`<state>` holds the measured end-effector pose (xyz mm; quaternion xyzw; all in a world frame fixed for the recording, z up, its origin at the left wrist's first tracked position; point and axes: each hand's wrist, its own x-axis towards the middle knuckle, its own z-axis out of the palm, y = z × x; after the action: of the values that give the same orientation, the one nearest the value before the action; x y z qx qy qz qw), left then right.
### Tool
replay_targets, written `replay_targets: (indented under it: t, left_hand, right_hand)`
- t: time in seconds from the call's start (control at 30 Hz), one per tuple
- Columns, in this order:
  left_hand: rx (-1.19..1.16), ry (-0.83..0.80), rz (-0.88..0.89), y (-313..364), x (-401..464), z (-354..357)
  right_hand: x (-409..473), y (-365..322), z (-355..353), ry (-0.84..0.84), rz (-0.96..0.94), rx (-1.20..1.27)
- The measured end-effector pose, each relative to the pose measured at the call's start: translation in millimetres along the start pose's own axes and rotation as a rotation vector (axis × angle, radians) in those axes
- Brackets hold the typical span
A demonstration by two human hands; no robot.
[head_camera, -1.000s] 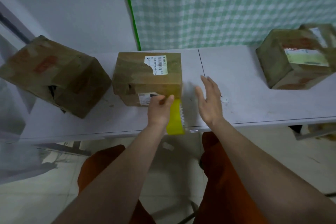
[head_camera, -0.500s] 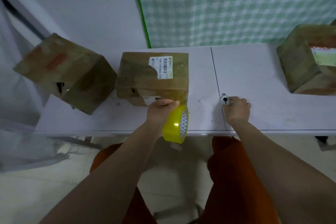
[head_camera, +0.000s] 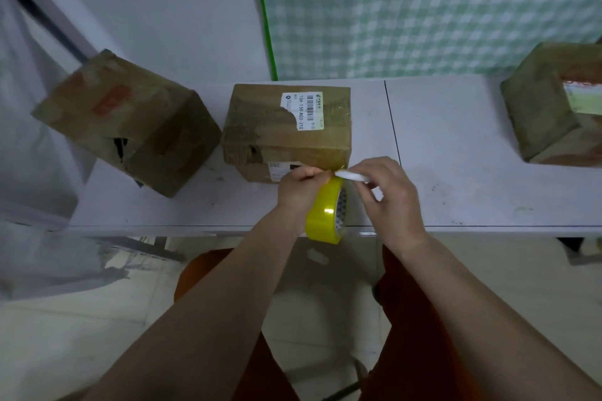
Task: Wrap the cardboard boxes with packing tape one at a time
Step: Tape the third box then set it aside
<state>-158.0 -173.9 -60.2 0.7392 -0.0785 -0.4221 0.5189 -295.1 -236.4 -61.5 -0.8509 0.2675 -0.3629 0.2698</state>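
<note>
Tape roll gripped at the middle box

Your left hand (head_camera: pixel 301 187) grips the yellow tape roll (head_camera: pixel 326 213) at frame centre, over the tabletop (head_camera: pixel 456 192) front edge; your right hand (head_camera: pixel 387 192) pinches a small white tool (head_camera: pixel 353 176) against the labelled cardboard box (head_camera: pixel 290 130).

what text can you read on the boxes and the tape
"15H-159 A03-210", beside a barcode, on the white label atop the middle box.
Front sticker on that box: too small to read.
Red marks on the left box: blurred.
Right box label: blurred.
Tape roll: no text.
</note>
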Motion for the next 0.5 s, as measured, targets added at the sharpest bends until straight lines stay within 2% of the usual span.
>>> replay_targets:
  t: [0.07,0.33,0.4,0.5]
  left_hand:
    - [-0.019,-0.004,-0.005,0,0,0]
    - [-0.04,-0.012,-0.015,1,2,-3]
    - [-0.038,-0.006,-0.008,3,2,-4]
    - [-0.023,-0.005,-0.011,5,4,-4]
  right_hand:
    - [3,-6,7,-0.019,-0.054,-0.042]
    - [16,-7,19,-0.08,-0.048,-0.148]
    - [16,-4,15,-0.087,-0.017,-0.176]
    - [10,12,2,-0.081,0.126,-0.232]
